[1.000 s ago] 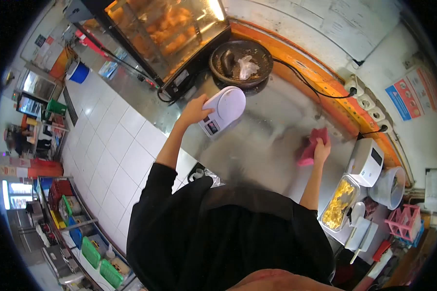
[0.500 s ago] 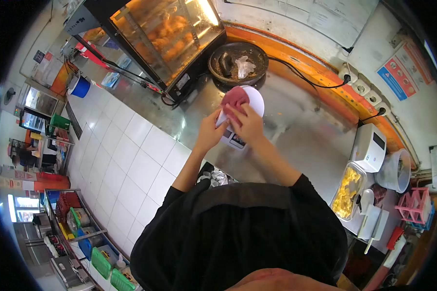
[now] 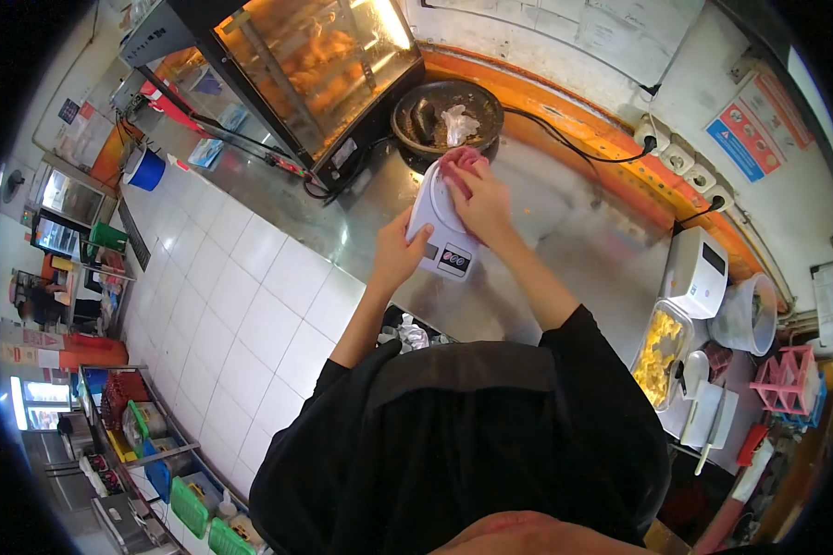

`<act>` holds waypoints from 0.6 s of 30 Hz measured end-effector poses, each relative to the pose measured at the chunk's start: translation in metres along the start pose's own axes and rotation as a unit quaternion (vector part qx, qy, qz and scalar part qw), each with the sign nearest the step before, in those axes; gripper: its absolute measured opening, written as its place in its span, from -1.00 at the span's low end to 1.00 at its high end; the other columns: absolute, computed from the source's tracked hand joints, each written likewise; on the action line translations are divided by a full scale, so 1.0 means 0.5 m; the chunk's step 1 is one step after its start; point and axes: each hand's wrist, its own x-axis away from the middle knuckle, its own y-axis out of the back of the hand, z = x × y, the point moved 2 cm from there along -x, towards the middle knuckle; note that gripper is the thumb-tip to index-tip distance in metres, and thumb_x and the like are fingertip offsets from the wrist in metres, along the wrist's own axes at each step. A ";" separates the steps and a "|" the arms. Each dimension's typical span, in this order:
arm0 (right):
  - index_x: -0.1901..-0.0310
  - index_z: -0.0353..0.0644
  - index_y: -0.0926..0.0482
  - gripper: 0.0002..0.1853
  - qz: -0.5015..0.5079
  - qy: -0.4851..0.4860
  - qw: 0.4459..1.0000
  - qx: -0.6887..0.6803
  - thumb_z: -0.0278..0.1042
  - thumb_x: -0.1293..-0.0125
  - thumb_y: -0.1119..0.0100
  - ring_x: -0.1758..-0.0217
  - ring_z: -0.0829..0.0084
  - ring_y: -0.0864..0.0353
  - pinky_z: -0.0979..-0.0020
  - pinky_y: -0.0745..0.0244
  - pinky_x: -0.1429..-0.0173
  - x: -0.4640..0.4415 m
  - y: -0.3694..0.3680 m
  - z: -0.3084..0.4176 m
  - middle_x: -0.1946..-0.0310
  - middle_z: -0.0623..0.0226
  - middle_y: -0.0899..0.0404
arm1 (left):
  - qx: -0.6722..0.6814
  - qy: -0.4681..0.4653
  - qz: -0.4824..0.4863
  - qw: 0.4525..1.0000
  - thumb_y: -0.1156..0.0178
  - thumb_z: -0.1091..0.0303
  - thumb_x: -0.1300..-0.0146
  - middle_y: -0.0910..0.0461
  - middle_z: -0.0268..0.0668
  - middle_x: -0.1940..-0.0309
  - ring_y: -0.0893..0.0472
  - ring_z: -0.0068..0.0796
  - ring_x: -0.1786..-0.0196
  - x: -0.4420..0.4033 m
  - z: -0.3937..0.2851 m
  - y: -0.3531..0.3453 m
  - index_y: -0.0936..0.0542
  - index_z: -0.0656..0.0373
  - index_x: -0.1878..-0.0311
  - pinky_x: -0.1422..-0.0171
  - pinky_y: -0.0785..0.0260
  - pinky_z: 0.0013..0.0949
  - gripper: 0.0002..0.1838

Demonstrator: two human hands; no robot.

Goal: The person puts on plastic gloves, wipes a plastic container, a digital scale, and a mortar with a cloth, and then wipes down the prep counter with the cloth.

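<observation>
A white kitchen scale point(image 3: 446, 227) with a round plate and a small button panel is above the metal counter point(image 3: 537, 213). My left hand point(image 3: 399, 248) grips its lower left edge, thumb on top. My right hand point(image 3: 480, 201) is closed on a pink-red cloth point(image 3: 463, 161), which lies against the far end of the scale's plate. Just beyond the scale sits a dark stone mortar point(image 3: 416, 143) that holds a dark pestle point(image 3: 423, 120) and a crumpled clear plastic bag point(image 3: 458, 125).
A lit glass cabinet point(image 3: 319, 69) of fried food stands at the back left. On the right are a white device point(image 3: 697, 273), a tray of yellow food point(image 3: 660, 356), a clear bucket point(image 3: 748, 314) and knives point(image 3: 718, 427). A black cable point(image 3: 565, 137) runs along the orange ledge.
My right hand has come from the right side of the counter to the scale with the cloth, then slid towards the plate's far end. The scale has shifted slightly right and towards me.
</observation>
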 end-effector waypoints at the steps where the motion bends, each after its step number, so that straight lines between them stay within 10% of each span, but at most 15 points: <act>1: 0.11 0.03 -0.64 -0.72 0.005 0.012 1.000 0.008 -0.23 -0.10 -0.21 0.32 0.21 -0.58 0.25 -0.50 0.29 0.005 -0.003 0.012 0.31 0.25 -0.50 | -0.023 0.007 0.002 1.000 -0.18 0.41 -0.15 -0.64 -0.13 0.32 -0.61 -0.46 0.26 -0.002 -0.004 0.002 -0.51 0.32 -0.01 0.13 -0.42 -0.40 -0.65; 12: 0.18 -0.03 -0.66 -0.78 0.018 0.085 0.994 -0.073 -0.24 -0.16 -0.18 0.29 0.18 -0.58 0.25 -0.50 0.24 -0.007 -0.007 0.038 0.30 0.25 -0.53 | -0.076 0.010 0.023 0.997 -0.16 0.41 -0.18 -0.64 -0.17 0.30 -0.59 -0.52 0.22 -0.002 0.002 0.007 -0.51 0.34 0.00 0.09 -0.39 -0.43 -0.67; 18: 0.07 -0.10 -0.62 -0.71 -0.064 -0.067 0.996 0.011 -0.24 -0.17 -0.18 0.24 0.13 -0.56 0.26 -0.48 0.19 -0.061 0.002 0.022 0.23 0.20 -0.52 | 0.008 0.003 -0.021 1.000 -0.17 0.43 -0.14 -0.64 -0.09 0.35 -0.62 -0.44 0.30 -0.008 -0.008 -0.001 -0.54 0.30 0.02 0.19 -0.42 -0.39 -0.67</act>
